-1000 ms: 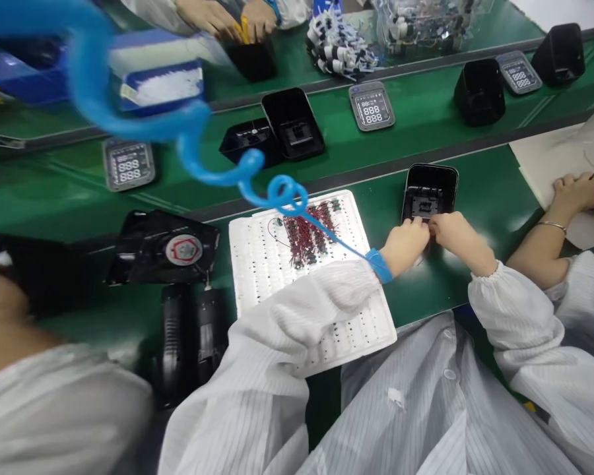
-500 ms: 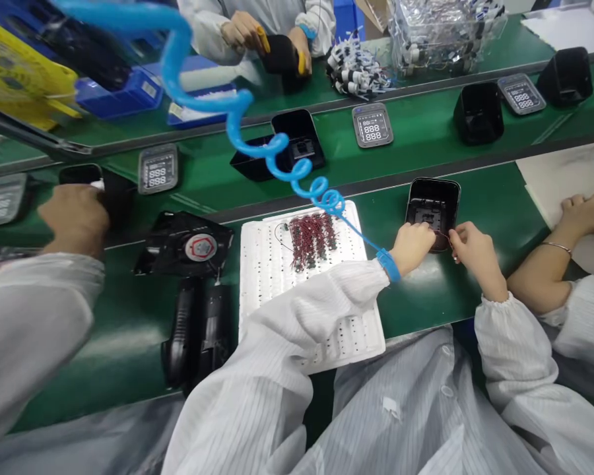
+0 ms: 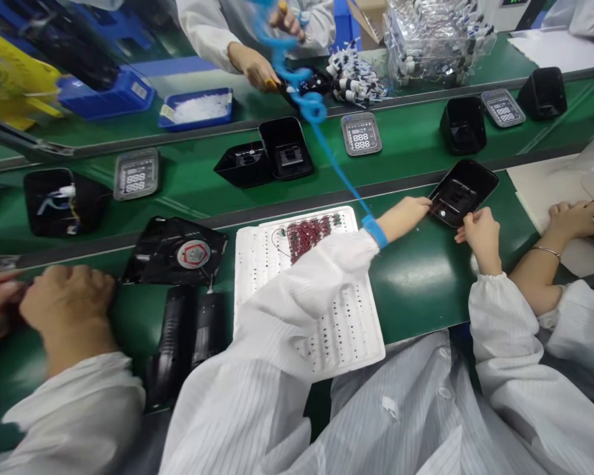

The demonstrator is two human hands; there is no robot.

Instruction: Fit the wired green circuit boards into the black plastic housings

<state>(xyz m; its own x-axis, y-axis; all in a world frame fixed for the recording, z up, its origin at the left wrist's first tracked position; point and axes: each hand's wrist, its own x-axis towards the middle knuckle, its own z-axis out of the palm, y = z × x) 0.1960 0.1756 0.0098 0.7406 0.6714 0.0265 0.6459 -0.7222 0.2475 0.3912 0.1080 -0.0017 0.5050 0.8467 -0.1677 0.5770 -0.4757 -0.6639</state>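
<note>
A black plastic housing (image 3: 462, 191) with an open hollow and a small round pale part inside sits turned at an angle on the green bench. My left hand (image 3: 406, 216), wearing a blue wrist strap (image 3: 375, 231), grips its left corner with closed fingers. By the lower right rim is my right hand (image 3: 481, 239), fingers pinched together; what they hold is too small to make out. Left of the housing, partly under my left sleeve, lies a white foam tray (image 3: 349, 336) with dark dots in rows. A bundle of dark red wires (image 3: 307, 236) rests on it.
A blue coiled cord (image 3: 339, 168) runs to my strap. Beyond the bench edge stand black housings (image 3: 462, 125) and display panels (image 3: 361, 134). Left are a black part with a red-and-white label (image 3: 175, 251) and two black handheld tools (image 3: 171, 336). Co-workers' hands (image 3: 72, 310) are on both sides and opposite.
The housing has turned clockwise and shifted up. My left hand has moved from inside its front edge to its left corner. The co-worker's hand at left has come back to the bench.
</note>
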